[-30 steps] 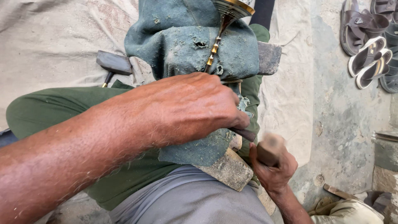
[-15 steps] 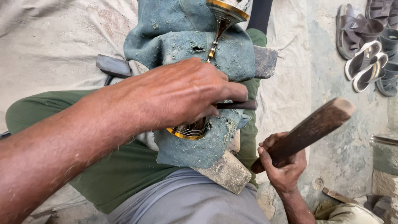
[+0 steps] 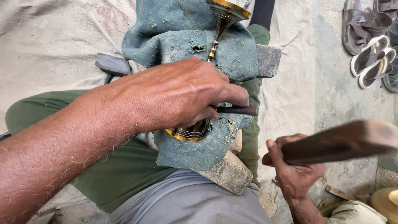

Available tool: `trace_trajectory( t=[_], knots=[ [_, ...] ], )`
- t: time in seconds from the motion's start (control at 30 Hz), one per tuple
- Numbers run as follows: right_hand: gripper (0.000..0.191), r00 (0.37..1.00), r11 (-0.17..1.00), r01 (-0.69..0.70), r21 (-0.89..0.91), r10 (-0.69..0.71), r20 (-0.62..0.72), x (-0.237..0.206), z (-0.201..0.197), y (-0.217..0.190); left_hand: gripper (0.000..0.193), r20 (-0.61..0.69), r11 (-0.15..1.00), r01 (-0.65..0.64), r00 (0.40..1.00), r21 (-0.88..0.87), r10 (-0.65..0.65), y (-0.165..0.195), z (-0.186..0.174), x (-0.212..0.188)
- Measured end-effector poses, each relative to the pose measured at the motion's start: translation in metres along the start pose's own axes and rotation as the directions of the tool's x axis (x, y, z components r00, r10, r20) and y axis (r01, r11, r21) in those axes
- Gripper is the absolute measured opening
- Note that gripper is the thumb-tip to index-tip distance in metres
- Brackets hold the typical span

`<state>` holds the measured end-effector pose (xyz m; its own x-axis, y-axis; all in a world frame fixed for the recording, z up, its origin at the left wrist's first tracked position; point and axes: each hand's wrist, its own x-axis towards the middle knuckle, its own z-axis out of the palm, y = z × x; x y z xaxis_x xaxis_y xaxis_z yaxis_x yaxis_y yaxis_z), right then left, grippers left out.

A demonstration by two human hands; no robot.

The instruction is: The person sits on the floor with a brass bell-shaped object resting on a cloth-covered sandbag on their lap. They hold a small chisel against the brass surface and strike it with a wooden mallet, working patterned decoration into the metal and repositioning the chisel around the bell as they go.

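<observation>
The left hand (image 3: 178, 93) is closed around a thin dark punch (image 3: 238, 110). The punch sticks out past the fingertips to the right. Just under the fingers sits a shiny brass cup (image 3: 188, 132), lying on a dusty green cloth (image 3: 182, 37). The right hand (image 3: 294, 166) grips a brown wooden stick (image 3: 336, 143), held up and blurry. Sandals (image 3: 369, 41) lie well apart, far right.
</observation>
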<state>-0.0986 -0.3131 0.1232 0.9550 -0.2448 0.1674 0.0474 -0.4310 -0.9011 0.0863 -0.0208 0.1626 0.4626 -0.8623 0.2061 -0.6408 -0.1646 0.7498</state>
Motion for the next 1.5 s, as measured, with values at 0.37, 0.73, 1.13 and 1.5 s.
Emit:
trace_trajectory(
  t=[0.37, 0.73, 1.13, 1.5],
  knots=[
    [0.028, 0.971, 0.818, 0.042, -0.574, 0.102, 0.216, 0.038, -0.018, -0.006, 0.041, -0.159, 0.997, 0.069, 0.984, -0.035, -0.073, 0.004, 0.009, -0.019],
    [0.047, 0.947, 0.787, 0.203, -0.582, -0.005, 0.322, 0.110, 0.001, -0.084, 0.040, -0.420, 0.989, 0.108, 0.897, -0.098, -0.139, 0.004, 0.021, -0.036],
    [0.055, 0.718, 0.615, 0.521, -0.592, 0.060, 0.694, 0.167, 0.034, -0.131, 0.045, -0.607, 0.909, 0.216, 0.687, -0.355, -0.400, 0.010, 0.051, -0.052],
    [0.057, 0.547, 0.552, 0.739, -0.386, -0.159, 0.822, 0.178, 0.041, -0.140, 0.037, -0.669, 0.888, 0.266, 0.587, -0.374, -0.457, 0.015, 0.065, -0.055]
  ],
)
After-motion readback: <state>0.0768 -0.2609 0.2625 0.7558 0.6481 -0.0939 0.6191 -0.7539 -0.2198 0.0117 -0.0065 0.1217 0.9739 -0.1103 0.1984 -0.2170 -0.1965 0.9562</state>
